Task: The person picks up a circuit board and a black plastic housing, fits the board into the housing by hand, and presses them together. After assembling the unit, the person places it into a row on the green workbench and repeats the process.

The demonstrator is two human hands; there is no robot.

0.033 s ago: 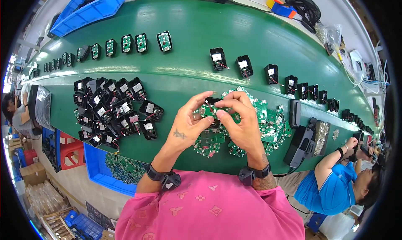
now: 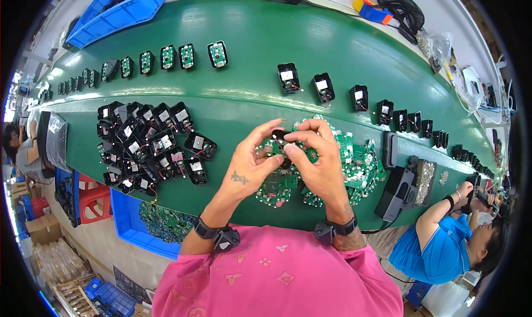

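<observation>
Over a pile of green circuit boards (image 2: 363,170), both my hands are closed around a small black plastic housing (image 2: 280,135). My left hand (image 2: 247,161) grips it from the left with curved fingers and thumb. From the other side, my right hand (image 2: 320,157) pinches at it, its thumb and forefinger near the middle. The fingers hide much of the housing and what lies inside. To the left is a heap of black housings (image 2: 162,142) with pale labelled parts and thin wires.
Rows of housings, some with green boards (image 2: 218,54), stand along the green table (image 2: 244,34). A blue crate (image 2: 111,18) is far left, and a blue bin of boards (image 2: 127,220) is below the table edge. Black devices (image 2: 396,194) and a co-worker in blue (image 2: 435,245) are right.
The housing has tilted slightly between my fingers, and more of its black surface shows. My hands otherwise stay in place.
</observation>
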